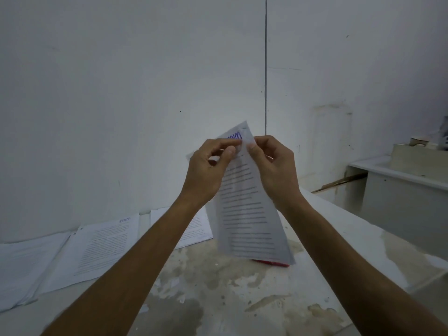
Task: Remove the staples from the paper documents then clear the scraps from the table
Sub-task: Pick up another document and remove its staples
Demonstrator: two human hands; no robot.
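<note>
The tabletop (218,299) is a stained, pale surface running back to a white wall, with a low white bench (400,175) off to the right. Along its far-left edge lie several printed sheets (97,246), flat and overlapping. Raised above the tabletop, between both hands, is the stapled document (247,214), hanging at a tilt with its top corner uppermost and blue lettering near that corner. Under its lower edge a thin red object (272,263) shows on the tabletop; what it is cannot be told.

The left hand (208,170) has thumb and fingers curled in, pinching the top corner; the right hand (274,166) pinches the same corner from the other side, thumb on the near face.

The likely step is working the staple loose by fingertip. Pulling the pages apart too hard could tear the corner and add scraps, and a freed staple could prick a finger or drop onto the mottled surface, where it would be hard to find.

The staple itself is hidden behind the fingertips, and the text is too blurred to read.
</note>
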